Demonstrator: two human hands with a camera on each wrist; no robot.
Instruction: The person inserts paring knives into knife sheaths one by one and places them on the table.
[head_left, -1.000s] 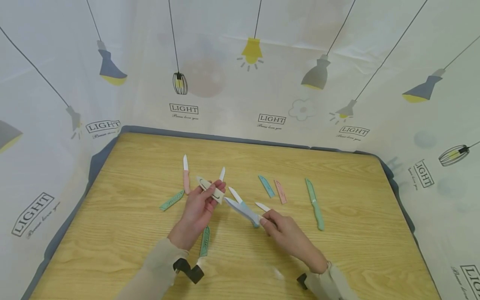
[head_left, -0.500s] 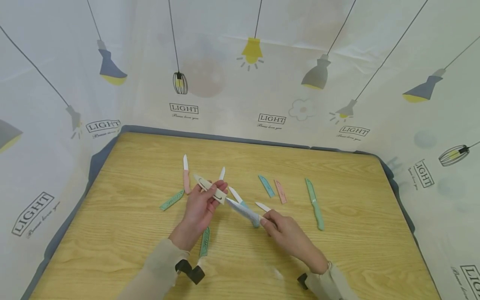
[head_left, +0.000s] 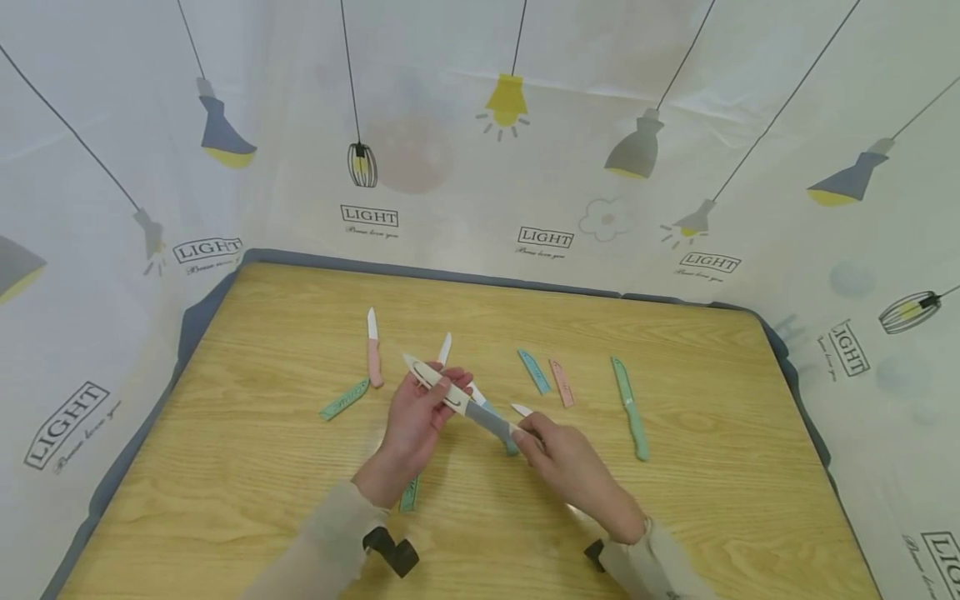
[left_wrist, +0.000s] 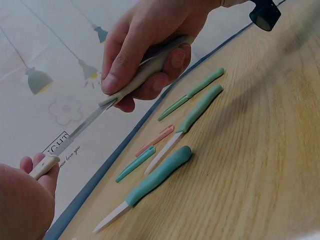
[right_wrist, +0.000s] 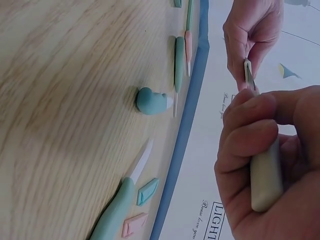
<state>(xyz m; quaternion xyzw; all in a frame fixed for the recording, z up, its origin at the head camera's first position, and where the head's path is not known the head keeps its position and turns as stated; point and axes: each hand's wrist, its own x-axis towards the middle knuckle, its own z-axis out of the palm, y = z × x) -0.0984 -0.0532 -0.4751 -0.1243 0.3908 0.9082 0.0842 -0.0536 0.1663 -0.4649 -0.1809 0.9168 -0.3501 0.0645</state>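
Note:
In the head view my left hand (head_left: 412, 417) pinches a cream knife sheath (head_left: 429, 377) between thumb and fingers, its pointed end up and left. My right hand (head_left: 573, 467) grips the cream handle (right_wrist: 266, 180) of a knife, best seen in the right wrist view. The knife's blade (head_left: 489, 419) spans the gap between my hands, its front part inside the sheath mouth and the rest bare. Under it, partly covered, lies a knife with a blue-green handle (left_wrist: 159, 175). Another knife with a green handle (left_wrist: 201, 107) lies beneath my right hand.
A pink-handled knife (head_left: 374, 362) and a green sheath (head_left: 344, 400) lie at left. Another green sheath (head_left: 408, 494) is below my left forearm. Right of centre are a blue sheath (head_left: 534, 372), a pink sheath (head_left: 561, 384) and a sheathed green knife (head_left: 631, 412). A bare white blade (head_left: 445, 348) shows behind my left hand.
The left hand and sheath have moved right, toward the right hand. The knife tip, at the sheath mouth before, is now inside, and less of the blade shows.

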